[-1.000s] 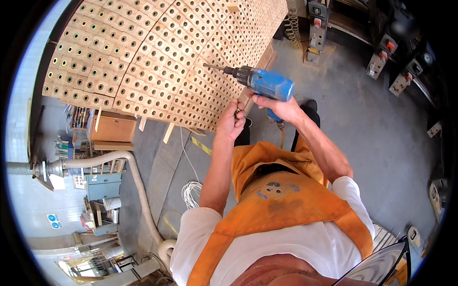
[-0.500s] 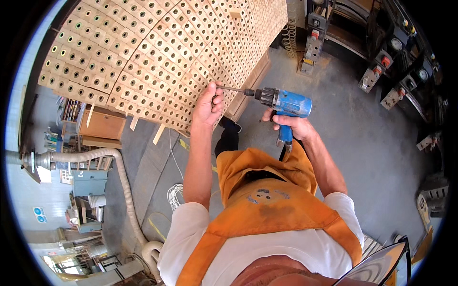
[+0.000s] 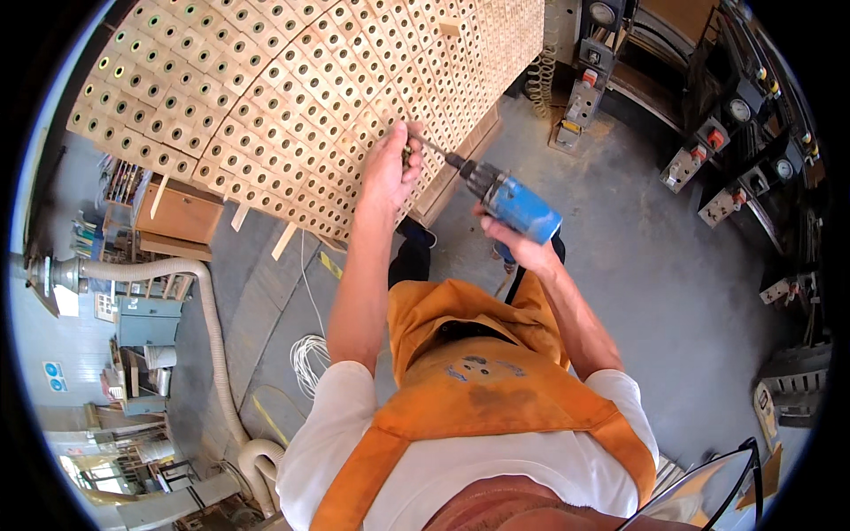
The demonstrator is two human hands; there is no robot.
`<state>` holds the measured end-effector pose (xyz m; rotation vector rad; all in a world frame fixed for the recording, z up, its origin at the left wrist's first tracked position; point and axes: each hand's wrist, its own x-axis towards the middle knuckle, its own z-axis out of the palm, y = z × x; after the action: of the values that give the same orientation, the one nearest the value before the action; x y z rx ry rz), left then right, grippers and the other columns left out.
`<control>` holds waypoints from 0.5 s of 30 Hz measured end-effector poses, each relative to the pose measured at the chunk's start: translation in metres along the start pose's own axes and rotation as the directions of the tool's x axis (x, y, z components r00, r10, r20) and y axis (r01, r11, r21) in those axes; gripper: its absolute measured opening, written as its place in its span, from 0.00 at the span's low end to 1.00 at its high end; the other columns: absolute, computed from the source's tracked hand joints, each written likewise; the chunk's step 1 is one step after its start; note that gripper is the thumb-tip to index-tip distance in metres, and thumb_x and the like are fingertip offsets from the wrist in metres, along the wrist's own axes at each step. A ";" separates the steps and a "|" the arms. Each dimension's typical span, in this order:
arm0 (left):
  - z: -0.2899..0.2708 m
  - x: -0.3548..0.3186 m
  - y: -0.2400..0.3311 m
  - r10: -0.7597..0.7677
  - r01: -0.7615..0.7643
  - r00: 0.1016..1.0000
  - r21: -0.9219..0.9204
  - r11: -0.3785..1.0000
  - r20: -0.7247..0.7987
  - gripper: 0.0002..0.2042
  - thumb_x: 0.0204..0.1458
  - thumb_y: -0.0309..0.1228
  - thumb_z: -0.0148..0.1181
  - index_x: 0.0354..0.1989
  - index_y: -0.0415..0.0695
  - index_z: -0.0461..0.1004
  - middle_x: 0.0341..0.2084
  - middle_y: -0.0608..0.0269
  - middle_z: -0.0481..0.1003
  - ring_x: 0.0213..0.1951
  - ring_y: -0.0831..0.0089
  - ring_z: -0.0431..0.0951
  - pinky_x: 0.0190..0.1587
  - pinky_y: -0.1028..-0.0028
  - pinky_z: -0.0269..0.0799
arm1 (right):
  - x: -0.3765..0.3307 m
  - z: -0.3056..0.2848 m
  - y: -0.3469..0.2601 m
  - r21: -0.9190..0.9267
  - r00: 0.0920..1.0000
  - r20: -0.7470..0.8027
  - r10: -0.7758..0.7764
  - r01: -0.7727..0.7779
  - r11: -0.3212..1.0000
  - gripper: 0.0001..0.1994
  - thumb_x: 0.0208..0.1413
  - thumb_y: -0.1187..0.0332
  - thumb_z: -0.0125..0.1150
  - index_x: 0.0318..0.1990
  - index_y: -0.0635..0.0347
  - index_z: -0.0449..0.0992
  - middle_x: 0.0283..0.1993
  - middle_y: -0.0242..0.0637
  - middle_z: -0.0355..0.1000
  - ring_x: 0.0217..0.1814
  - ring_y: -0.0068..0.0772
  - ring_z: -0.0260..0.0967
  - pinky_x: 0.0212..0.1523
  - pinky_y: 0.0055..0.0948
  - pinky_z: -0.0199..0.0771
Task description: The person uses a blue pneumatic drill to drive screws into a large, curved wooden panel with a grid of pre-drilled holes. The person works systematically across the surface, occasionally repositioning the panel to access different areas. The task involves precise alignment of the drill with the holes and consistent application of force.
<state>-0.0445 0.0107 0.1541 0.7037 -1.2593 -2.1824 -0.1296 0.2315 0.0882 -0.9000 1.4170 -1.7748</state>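
Observation:
My right hand (image 3: 524,242) is wrapped round the grip of a blue pneumatic driver (image 3: 522,208). A long thin bit (image 3: 432,147) reaches from its dark chuck up and left, its tip close by the fingers of my left hand (image 3: 388,168). Those fingers are curled in, with small brass-coloured pieces (image 3: 406,157) showing between them; their exact kind is too small to tell. Beneath and beyond my left hand lie rows of pale wooden blocks (image 3: 292,115), each with a round, metal-ringed hole.
A loose wood piece (image 3: 451,29) lies on the far blocks. Wooden strips (image 3: 283,241) jut from the near edge. Machines with gauges and red switches (image 3: 699,152) line the right. A ribbed hose (image 3: 217,345) and coiled white cable (image 3: 308,361) are at left.
The driver has swung so its bit points up and left instead of nearly level, and its body has moved lower and left. My left hand has risen slightly in the picture.

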 end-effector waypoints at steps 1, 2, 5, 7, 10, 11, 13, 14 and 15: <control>0.002 0.000 0.003 0.029 -0.028 0.999 -0.054 0.998 0.014 0.14 0.63 0.38 0.47 0.44 0.39 0.68 0.25 0.69 0.65 0.21 0.83 0.63 0.16 0.85 0.55 | 0.008 0.000 0.000 0.017 0.999 0.002 0.050 -0.050 0.999 0.13 0.53 0.73 0.62 0.48 0.60 0.74 0.41 0.34 0.76 0.43 0.24 0.71 0.40 0.25 0.71; 0.005 0.002 0.006 0.060 -0.056 0.998 -0.102 0.993 0.035 0.14 0.63 0.38 0.47 0.45 0.39 0.68 0.25 0.69 0.65 0.21 0.83 0.63 0.16 0.85 0.56 | 0.016 0.002 -0.003 0.077 0.998 0.011 0.056 -0.057 0.995 0.14 0.53 0.73 0.61 0.48 0.60 0.74 0.42 0.34 0.75 0.45 0.26 0.71 0.40 0.26 0.71; 0.000 0.005 0.004 0.094 -0.078 0.993 -0.212 0.974 0.065 0.14 0.63 0.38 0.46 0.49 0.41 0.68 0.27 0.70 0.65 0.23 0.83 0.62 0.18 0.86 0.55 | 0.035 0.010 -0.008 0.193 0.995 0.045 0.089 -0.096 0.977 0.15 0.54 0.72 0.60 0.50 0.59 0.71 0.45 0.36 0.75 0.50 0.33 0.72 0.40 0.30 0.72; -0.002 0.007 -0.001 0.092 -0.081 0.995 -0.243 0.967 0.033 0.13 0.63 0.38 0.47 0.48 0.42 0.68 0.28 0.69 0.66 0.24 0.83 0.62 0.17 0.86 0.54 | 0.038 0.014 -0.010 0.185 0.995 0.023 0.096 -0.099 0.978 0.15 0.54 0.72 0.60 0.49 0.60 0.72 0.44 0.36 0.75 0.50 0.32 0.72 0.39 0.30 0.72; -0.004 0.001 -0.014 -0.016 0.028 0.998 -0.207 0.978 0.062 0.13 0.62 0.36 0.47 0.46 0.40 0.68 0.29 0.69 0.67 0.24 0.83 0.64 0.16 0.86 0.55 | 0.043 0.011 -0.012 0.182 0.997 -0.001 0.073 -0.072 0.981 0.15 0.53 0.73 0.61 0.48 0.60 0.72 0.42 0.35 0.75 0.45 0.29 0.72 0.39 0.29 0.72; -0.016 0.003 -0.022 -0.084 0.119 0.981 -0.193 0.974 0.177 0.12 0.60 0.34 0.47 0.45 0.39 0.67 0.30 0.69 0.67 0.24 0.83 0.65 0.16 0.86 0.55 | 0.044 0.012 -0.015 0.184 0.998 -0.005 0.061 -0.059 0.981 0.14 0.52 0.74 0.61 0.47 0.61 0.74 0.40 0.34 0.75 0.42 0.26 0.72 0.39 0.28 0.73; -0.019 -0.009 -0.039 -0.167 0.197 0.968 -0.153 0.968 0.189 0.12 0.60 0.33 0.47 0.45 0.38 0.67 0.30 0.69 0.67 0.24 0.84 0.65 0.15 0.86 0.54 | 0.043 0.012 -0.019 0.164 0.999 -0.006 0.046 -0.045 0.985 0.12 0.52 0.74 0.61 0.45 0.62 0.75 0.38 0.32 0.75 0.38 0.23 0.71 0.38 0.27 0.73; -0.019 -0.017 -0.048 -0.206 0.233 0.959 -0.131 0.964 0.194 0.12 0.60 0.33 0.47 0.45 0.37 0.67 0.30 0.69 0.67 0.24 0.84 0.64 0.15 0.86 0.54 | 0.043 0.012 -0.023 0.141 0.999 0.002 0.039 -0.039 0.989 0.12 0.51 0.74 0.61 0.45 0.62 0.75 0.38 0.32 0.75 0.38 0.23 0.71 0.38 0.27 0.73; -0.017 -0.022 -0.055 -0.211 0.233 0.957 -0.095 0.968 0.199 0.13 0.60 0.33 0.47 0.47 0.37 0.66 0.30 0.70 0.67 0.23 0.85 0.63 0.15 0.87 0.54 | 0.043 0.012 -0.027 0.116 0.999 0.012 0.030 -0.031 0.993 0.12 0.51 0.74 0.61 0.44 0.62 0.75 0.38 0.32 0.75 0.38 0.23 0.71 0.38 0.27 0.72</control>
<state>-0.0266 0.0386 0.1022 0.6297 -1.1767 -2.5359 -0.1444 0.1936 0.1208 -0.8213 1.3001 -1.8069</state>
